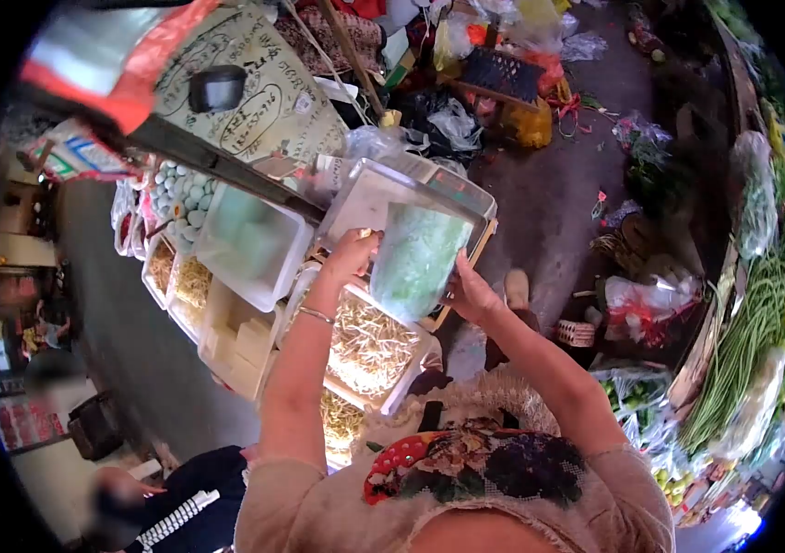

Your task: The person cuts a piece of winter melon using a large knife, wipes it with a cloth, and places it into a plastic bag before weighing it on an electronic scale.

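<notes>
A: Where exactly is the pale green slab [420,263]?

B: Between the two hands, over the near end of the clear tray [365,207], its lower end by the far edge of the bean sprout tub [422,363]. I can't tell whether the tray bears any of its weight.

A: How does each hand hold it?

B: The left hand [355,253] is mostly curled closed at the slab's left edge, with a small yellowish bit by its fingertips that I can't identify. The right hand [472,288] is part open, fingers against the right edge. What lies underneath is hidden.

A: Why grip opposite sides?

B: Probably because it's broad and looks slick; two-sided support should stop it sagging or slipping.

A: And the tubs packed so tightly?

B: Likely for easy reach: the translucent tub [268,288] stands just beyond the clear tray's left edge, and the bean sprouts [372,339] face the person's side.
</notes>
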